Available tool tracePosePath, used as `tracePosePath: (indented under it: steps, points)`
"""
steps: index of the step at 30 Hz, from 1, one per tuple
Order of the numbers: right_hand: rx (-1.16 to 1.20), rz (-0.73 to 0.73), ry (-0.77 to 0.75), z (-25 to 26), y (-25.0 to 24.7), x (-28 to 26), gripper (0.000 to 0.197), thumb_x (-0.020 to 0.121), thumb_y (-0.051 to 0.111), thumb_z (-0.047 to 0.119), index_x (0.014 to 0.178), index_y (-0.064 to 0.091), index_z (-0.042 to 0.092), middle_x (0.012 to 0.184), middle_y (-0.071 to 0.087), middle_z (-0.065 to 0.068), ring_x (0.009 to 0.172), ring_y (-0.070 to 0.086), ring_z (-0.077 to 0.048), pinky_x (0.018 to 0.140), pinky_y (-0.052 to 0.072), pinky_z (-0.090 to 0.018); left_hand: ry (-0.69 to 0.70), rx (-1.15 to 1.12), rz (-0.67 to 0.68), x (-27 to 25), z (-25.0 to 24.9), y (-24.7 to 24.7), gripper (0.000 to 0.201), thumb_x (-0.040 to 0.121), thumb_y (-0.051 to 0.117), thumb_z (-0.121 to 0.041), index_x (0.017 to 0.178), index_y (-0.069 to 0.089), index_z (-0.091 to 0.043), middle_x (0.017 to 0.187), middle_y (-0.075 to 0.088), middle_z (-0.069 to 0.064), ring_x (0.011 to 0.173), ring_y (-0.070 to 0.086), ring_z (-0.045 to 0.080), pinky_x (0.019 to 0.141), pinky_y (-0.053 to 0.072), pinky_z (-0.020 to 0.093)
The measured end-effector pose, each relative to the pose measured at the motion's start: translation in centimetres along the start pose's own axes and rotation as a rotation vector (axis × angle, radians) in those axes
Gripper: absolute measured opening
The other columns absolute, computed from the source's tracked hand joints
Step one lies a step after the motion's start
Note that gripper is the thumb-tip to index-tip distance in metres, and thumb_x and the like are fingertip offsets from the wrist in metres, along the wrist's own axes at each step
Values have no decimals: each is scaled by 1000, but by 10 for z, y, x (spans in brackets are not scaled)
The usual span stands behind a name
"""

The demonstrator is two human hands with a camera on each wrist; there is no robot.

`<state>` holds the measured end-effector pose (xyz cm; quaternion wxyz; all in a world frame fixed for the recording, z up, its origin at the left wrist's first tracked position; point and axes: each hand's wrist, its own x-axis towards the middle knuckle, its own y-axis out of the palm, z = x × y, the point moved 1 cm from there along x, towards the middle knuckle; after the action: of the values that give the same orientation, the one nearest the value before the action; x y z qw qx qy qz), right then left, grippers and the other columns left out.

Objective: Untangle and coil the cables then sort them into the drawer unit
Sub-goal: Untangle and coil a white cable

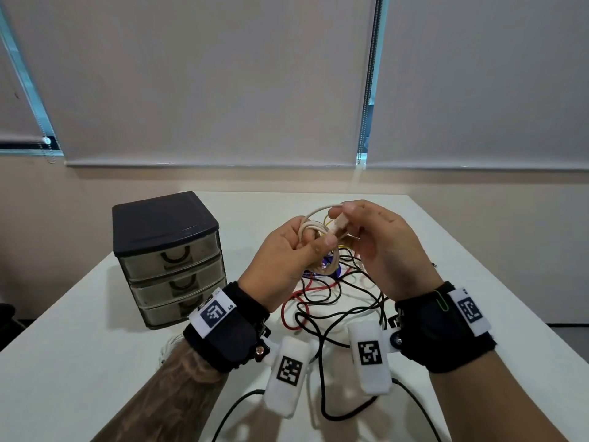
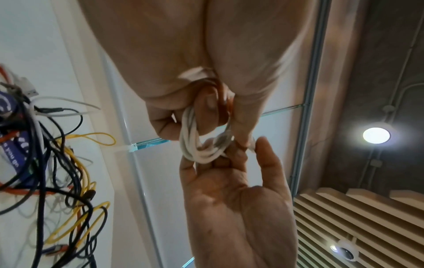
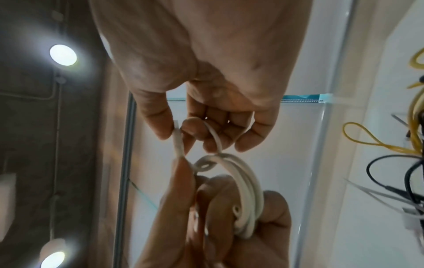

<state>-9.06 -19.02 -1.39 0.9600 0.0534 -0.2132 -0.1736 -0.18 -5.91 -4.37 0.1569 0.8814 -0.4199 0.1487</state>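
A white cable point(image 1: 314, 233) is held above the worktop point(image 1: 462, 250) at frame centre, wound into several loops. The coil is gripped by the left hand point(image 1: 283, 253), fingers curled through it, while its loose end is pinched between thumb and fingers of the right hand point(image 1: 379, 240), apparently being tucked or wrapped round the loops. This coil is judged nearly finished. Below the hands, a tangle point(image 1: 331, 295) of black, red, yellow and white cables is left unsorted on the worktop. The drawer unit point(image 1: 169, 260) stands at the left of the frame, all three drawers closed; whether anything has been stowed cannot be told.
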Motion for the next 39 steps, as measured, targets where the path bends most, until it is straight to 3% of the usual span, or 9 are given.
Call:
tracePosePath:
  steps: [5, 8, 10, 14, 19, 23, 29, 33, 39]
  points:
    - [-85, 39, -11, 5, -7, -1, 12, 84, 74, 22, 92, 79, 14, 82, 71, -7, 82, 58, -25, 86, 50, -39, -50, 108, 122, -1, -9, -14, 49, 71, 78, -28, 91, 49, 6, 73, 45, 7, 61, 55, 11, 61, 48, 25]
    - [-272, 16, -150, 10, -1, -5, 20, 85, 77, 20, 105, 77, 21, 79, 68, -24, 75, 63, -34, 86, 55, -50, -39, 119, 72, -2, -8, -15, 59, 71, 78, -32, 91, 46, 14, 74, 38, 11, 60, 48, 12, 59, 44, 26]
    - [-344, -15, -206, 14, 6, -7, 30, 85, 75, 30, 113, 74, 21, 68, 66, -19, 67, 65, -28, 85, 56, -44, -6, 91, 9, -2, -7, -13, 56, 71, 78, -35, 89, 50, 10, 68, 38, 9, 56, 41, 13, 57, 38, 29]
    - [-82, 26, 46, 7, 9, -4, 44, 84, 67, 32, 117, 68, 3, 67, 61, -5, 68, 61, -17, 79, 57, -36, 18, 10, -60, 1, -6, -9, 65, 70, 81, -37, 79, 43, 14, 65, 39, 7, 49, 31, 15, 55, 34, 31]
    - [64, 164, 272, -3, 2, -2, 46, 85, 71, 22, 119, 62, -8, 97, 64, -16, 88, 62, -27, 74, 57, -32, 31, 40, -49, -3, -1, -6, 62, 65, 86, -42, 70, 42, 2, 61, 43, 6, 48, 42, 13, 53, 44, 28]
    - [-149, 24, 49, 3, -8, 2, 8, 85, 76, 15, 88, 71, 10, 79, 67, -7, 76, 61, -18, 73, 48, -30, -27, 35, -23, -4, 1, -1, 53, 75, 75, -40, 75, 46, 4, 63, 30, 4, 53, 30, 15, 52, 33, 22]
    - [-425, -179, -250, 11, -18, 3, 3, 89, 75, 13, 88, 73, 16, 80, 72, -1, 76, 64, -11, 77, 53, -30, -192, 50, 58, -3, 2, -7, 43, 95, 58, -28, 56, 42, -21, 59, 25, -4, 51, 25, 12, 48, 29, 21]
    - [-587, 18, -152, 10, -20, 0, 4, 92, 72, 14, 89, 72, 16, 83, 73, -5, 77, 65, -12, 76, 53, -29, -191, 92, 22, -2, 3, -19, 32, 85, 57, -21, 59, 38, -16, 56, 26, -4, 48, 25, 12, 46, 28, 21]
    - [-911, 277, -105, 12, -10, -7, 7, 92, 72, 22, 86, 77, 21, 75, 72, 12, 71, 63, 3, 68, 45, -11, -222, 142, 46, -2, 5, -16, 31, 84, 58, -24, 59, 42, -17, 57, 26, -3, 50, 24, 13, 46, 26, 22]
